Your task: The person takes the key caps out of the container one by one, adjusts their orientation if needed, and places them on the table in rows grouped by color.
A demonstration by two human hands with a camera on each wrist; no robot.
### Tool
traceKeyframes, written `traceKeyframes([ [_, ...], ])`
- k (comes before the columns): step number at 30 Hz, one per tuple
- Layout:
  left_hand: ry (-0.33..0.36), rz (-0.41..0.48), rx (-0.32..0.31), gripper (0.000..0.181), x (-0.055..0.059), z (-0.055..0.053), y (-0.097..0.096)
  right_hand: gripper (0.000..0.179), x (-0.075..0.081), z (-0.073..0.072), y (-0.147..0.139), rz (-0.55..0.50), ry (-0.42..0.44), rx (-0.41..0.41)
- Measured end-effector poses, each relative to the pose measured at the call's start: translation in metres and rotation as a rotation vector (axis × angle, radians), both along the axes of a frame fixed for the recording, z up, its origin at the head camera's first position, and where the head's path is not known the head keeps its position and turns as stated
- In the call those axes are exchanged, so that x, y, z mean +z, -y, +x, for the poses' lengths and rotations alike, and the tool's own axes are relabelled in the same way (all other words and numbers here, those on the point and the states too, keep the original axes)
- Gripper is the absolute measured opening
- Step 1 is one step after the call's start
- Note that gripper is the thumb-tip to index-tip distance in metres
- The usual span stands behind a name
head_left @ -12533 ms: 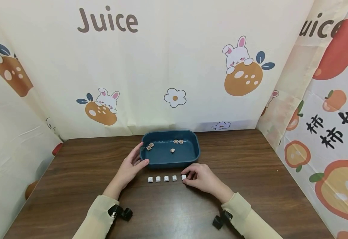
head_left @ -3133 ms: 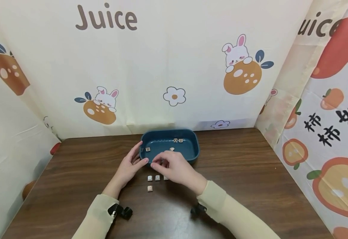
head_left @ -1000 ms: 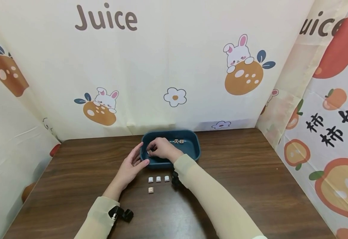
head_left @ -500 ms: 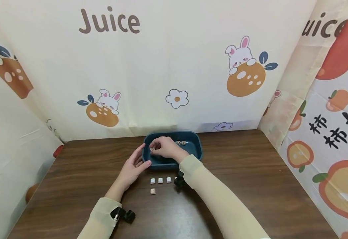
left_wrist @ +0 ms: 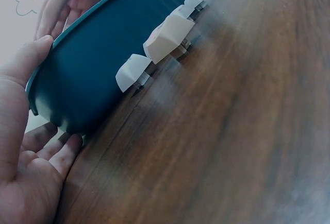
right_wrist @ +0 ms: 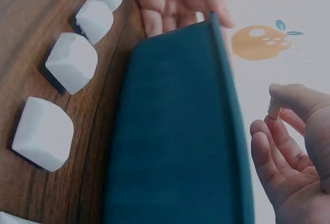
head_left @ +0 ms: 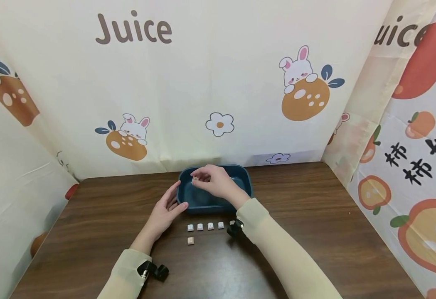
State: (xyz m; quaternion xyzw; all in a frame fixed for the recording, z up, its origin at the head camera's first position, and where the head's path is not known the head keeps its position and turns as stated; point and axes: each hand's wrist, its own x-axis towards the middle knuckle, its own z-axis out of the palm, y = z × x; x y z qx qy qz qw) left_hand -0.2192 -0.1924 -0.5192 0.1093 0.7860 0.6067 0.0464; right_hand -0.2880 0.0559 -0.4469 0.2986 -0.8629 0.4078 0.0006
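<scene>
Right hand [head_left: 218, 182] has lifted a keycap [head_left: 195, 178] above the blue tray [head_left: 245, 182] – pinched in fingertips | left hand [head_left: 165, 209] – relaxed, touching tray's left end | keycap row [head_left: 205, 226] on table [head_left: 315, 216].

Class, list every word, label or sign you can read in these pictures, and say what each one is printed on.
"Juice": back curtain.
"uice", first letter cut off: right curtain.
"柿柿如", cut off at the frame edge: right curtain.
Marks on the keycaps and the keycap held by the right hand: too small to read.
</scene>
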Motion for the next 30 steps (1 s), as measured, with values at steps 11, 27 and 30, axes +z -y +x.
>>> traceKeyframes([
  [11, -0.007, -0.007, 0.006, 0.078, 0.000, 0.000, -0.002, 0.026, 0.007, 0.032, -0.026, -0.125, -0.008, -0.039],
  [27, -0.013, 0.007, 0.012, 0.079, -0.003, 0.000, -0.002, 0.022, -0.003, 0.064, -0.046, -0.307, 0.025, -0.052],
  [30, -0.017, 0.015, 0.008, 0.079, -0.003, -0.001, -0.001, 0.023, -0.003, 0.068, -0.048, -0.340, 0.074, -0.046],
])
